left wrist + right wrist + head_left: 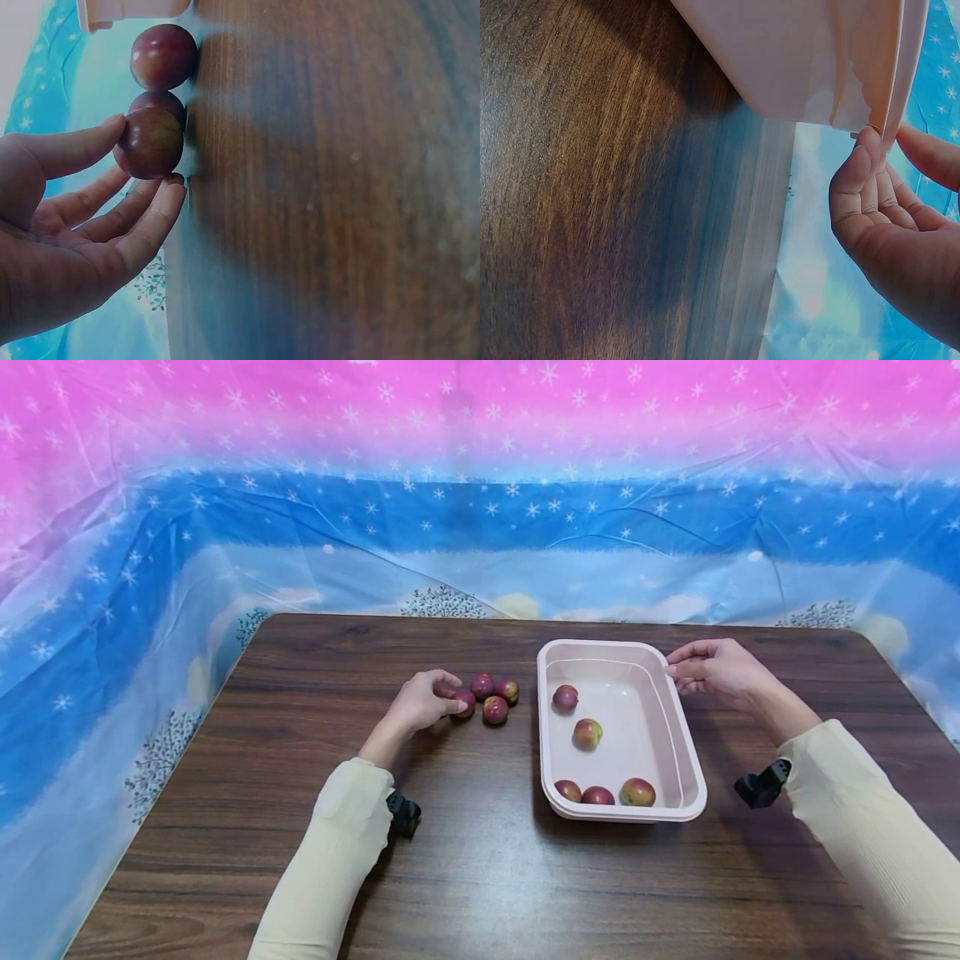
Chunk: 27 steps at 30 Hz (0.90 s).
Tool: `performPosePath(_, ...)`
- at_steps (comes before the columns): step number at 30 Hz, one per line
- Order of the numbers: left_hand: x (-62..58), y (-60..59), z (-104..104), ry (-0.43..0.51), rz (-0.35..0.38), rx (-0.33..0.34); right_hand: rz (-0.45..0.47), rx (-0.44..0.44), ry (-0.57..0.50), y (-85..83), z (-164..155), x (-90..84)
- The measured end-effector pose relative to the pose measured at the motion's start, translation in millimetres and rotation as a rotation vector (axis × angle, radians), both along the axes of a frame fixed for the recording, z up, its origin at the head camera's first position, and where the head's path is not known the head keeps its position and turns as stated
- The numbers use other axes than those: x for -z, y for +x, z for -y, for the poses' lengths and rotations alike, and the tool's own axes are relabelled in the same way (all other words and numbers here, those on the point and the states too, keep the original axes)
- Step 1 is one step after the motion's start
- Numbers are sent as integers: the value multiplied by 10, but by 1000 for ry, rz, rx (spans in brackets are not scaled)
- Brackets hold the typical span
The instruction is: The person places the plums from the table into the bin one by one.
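My left hand [424,700] is at a small cluster of plums left of the basin. Its thumb and fingers pinch the leftmost red-purple plum [462,703]; in the left wrist view the thumb touches this plum [150,144] on one side and the fingertips reach its other side. Close by lie further plums [495,710] on the table. My right hand [718,672] grips the far right rim of a pale pink rectangular basin [697,777], thumb on one side and curled fingers under the lip. Inside the basin several plums [587,734] are spread out, some against its near wall.
The brown wood-grain table [465,868] bears the basin and the loose plums. A snowflake-patterned pink and blue cloth [480,518] hangs behind and at the sides. Black wrist cameras [403,814] sit on both sleeves.
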<state>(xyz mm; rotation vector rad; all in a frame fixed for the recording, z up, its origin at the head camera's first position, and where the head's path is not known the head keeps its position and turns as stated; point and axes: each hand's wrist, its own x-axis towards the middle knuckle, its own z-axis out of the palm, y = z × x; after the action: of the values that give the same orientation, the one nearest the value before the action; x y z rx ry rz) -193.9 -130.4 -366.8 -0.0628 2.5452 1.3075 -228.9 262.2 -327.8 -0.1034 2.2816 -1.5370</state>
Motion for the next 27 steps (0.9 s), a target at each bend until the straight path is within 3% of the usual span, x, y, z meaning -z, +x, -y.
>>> performPosePath(13, -115, 37, 45, 14, -37, 20, -15, 7, 0, -12, 3, 17)
performPosePath(27, -297, 38, 43, 102, -62, 15, -11, 12, 5, -1, 8, 4)
